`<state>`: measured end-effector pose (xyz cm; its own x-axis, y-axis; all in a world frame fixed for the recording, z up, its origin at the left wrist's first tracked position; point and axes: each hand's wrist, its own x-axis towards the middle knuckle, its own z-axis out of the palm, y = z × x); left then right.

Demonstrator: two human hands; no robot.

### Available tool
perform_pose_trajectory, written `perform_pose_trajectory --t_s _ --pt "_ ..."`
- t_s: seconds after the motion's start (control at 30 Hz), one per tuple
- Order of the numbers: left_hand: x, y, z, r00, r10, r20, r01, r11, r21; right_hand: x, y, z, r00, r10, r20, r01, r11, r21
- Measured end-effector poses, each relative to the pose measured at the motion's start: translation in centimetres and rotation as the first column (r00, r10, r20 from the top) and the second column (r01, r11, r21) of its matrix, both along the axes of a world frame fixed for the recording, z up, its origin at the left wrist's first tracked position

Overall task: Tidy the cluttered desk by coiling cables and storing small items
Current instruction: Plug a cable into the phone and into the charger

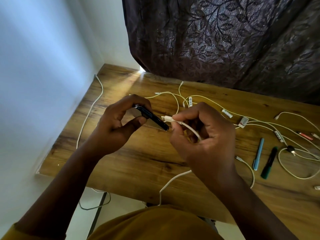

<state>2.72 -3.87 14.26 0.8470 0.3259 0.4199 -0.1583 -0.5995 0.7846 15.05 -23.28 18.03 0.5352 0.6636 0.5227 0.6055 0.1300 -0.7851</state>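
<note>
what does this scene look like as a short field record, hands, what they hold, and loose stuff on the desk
left hand: holds dark phone
right hand: pinches white cable plug at the phone's end
plug state: at the port, seating unclear
desk: wooden
loose items: tangled white cables, blue pen, green marker

L hand (119, 125) w/ phone (152, 118), R hand (204, 141) pinching white cable plug (167, 118).
</note>
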Motion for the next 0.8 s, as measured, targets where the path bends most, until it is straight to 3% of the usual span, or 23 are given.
perform_pose_trajectory --t_s 0.3,0.8 --pt "-0.3 0.0 0.8 1.000 -0.014 0.003 0.014 1.000 -0.018 -0.3 0.5 0.4 0.983 0.086 -0.164 -0.083 0.996 0.022" --pt "-1.3 0.0 2.3 0.993 -0.099 -0.064 0.100 0.995 0.014 -0.3 0.4 0.8 0.971 0.116 -0.208 -0.128 0.991 -0.045"
